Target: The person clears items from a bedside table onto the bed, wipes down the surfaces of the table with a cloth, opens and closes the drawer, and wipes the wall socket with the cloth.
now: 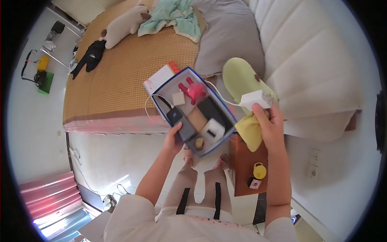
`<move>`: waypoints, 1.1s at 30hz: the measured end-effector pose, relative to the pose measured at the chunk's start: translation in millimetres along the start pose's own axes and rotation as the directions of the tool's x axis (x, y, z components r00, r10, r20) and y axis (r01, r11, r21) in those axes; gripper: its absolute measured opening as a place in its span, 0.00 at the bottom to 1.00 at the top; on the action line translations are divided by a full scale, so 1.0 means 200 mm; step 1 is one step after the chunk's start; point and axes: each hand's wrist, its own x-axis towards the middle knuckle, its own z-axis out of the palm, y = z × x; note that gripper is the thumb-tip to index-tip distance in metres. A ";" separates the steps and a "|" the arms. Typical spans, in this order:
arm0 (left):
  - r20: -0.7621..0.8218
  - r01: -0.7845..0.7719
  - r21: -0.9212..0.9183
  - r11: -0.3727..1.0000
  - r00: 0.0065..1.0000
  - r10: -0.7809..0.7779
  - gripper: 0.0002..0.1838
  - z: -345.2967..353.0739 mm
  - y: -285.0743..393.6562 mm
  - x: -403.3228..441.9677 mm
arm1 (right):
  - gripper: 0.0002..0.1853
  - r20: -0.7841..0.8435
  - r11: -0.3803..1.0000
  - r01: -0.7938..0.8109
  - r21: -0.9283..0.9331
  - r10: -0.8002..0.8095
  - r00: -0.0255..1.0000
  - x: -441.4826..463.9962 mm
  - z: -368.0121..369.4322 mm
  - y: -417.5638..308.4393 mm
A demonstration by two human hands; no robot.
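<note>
My left hand (173, 138) grips the near left side of a shallow blue-rimmed box (230, 117), its thumb over the edge. Inside lie a pink toy figure (195, 91), a small cream block (178, 99), a dark grey device (183, 126) with a cable, a black flat case (213, 111), a white piece (213, 130) and a small tan object (199, 142). Right of the box, my right hand (273, 127) is closed on a white charger (254, 98), whose white cable runs toward the box. A yellow cloth pouch (250, 131) hangs from the same hand.
A white and red box (160, 79) lies behind the blue-rimmed one, on the bed mat (133, 72). A green cushion-like item (242, 76) leans by the padded headboard (306, 60). On the brown nightstand (244, 181) stand a yellow mug (259, 171) and a small pink-topped box (254, 184).
</note>
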 end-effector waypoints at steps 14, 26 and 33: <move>0.007 0.021 -0.094 0.995 1.000 -0.020 0.26 -0.44 0.48 0.58 | 0.21 -0.559 0.932 -0.359 0.039 0.318 0.765 0.16 0.14 1.26; 0.200 0.294 -0.210 0.933 0.947 -0.253 0.28 -0.33 0.18 0.94 | 0.20 0.194 0.840 -0.518 -0.160 0.542 0.818 0.43 0.76 0.75; 0.133 0.383 0.124 0.915 0.908 -0.398 0.38 -0.18 0.18 0.93 | 0.19 0.830 0.668 -0.696 -0.263 0.525 0.190 0.15 1.17 0.73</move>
